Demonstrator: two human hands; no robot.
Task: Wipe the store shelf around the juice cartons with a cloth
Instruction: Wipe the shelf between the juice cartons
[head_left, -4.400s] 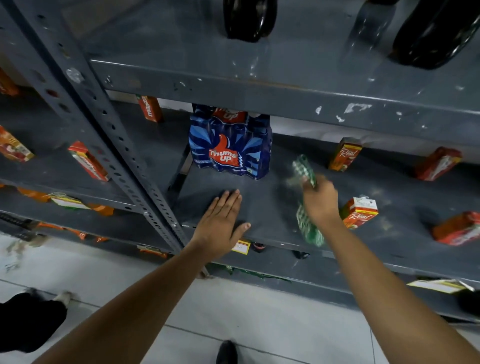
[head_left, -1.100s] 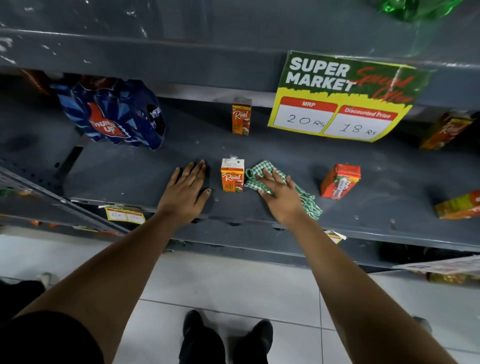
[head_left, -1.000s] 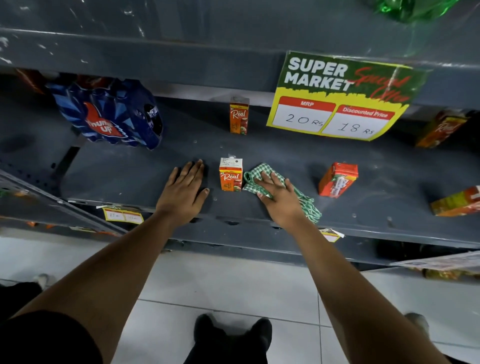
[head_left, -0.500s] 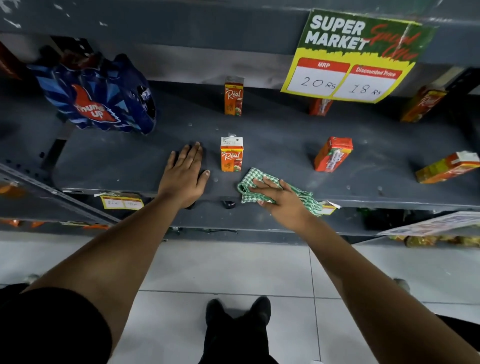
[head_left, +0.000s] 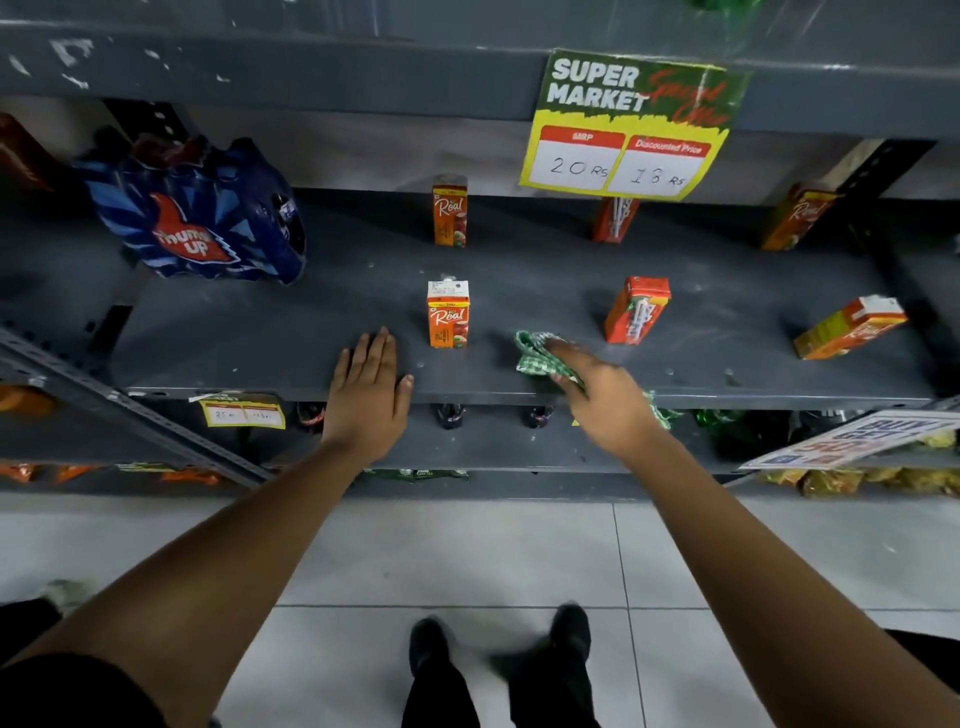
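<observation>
Where the grey metal shelf (head_left: 260, 343) meets its front edge, the right hand (head_left: 602, 395) presses a green-and-white checked cloth (head_left: 535, 356) flat against the surface, fingers extended over the bunched fabric; a tail of the cloth hangs past the edge beside the wrist. The hand is blurred, so whether the cloth is pinched cannot be told. The left hand (head_left: 369, 389) lies palm down on the shelf edge, fingers together and thumb out, holding nothing.

Between the two hands, slightly further back, stands an upright orange juice carton (head_left: 448, 314) reading "Real". A second "Real" carton (head_left: 450, 210) stands behind it at the back. Right of the cloth, a red-orange carton (head_left: 636, 310) stands tilted, and another carton (head_left: 849, 327) leans far over near the right end. Two more cartons (head_left: 615, 221) (head_left: 797, 215) stand at the back.

At the left sits a blue shrink-wrapped "Thums Up" bottle pack (head_left: 197, 213). From the shelf above hangs a sign (head_left: 628, 124): "SUPER MARKET", "MRP 20 Rs", "Discounted Price 18 Rs". A small yellow price tag (head_left: 241, 413) hangs on the shelf's front lip.
</observation>
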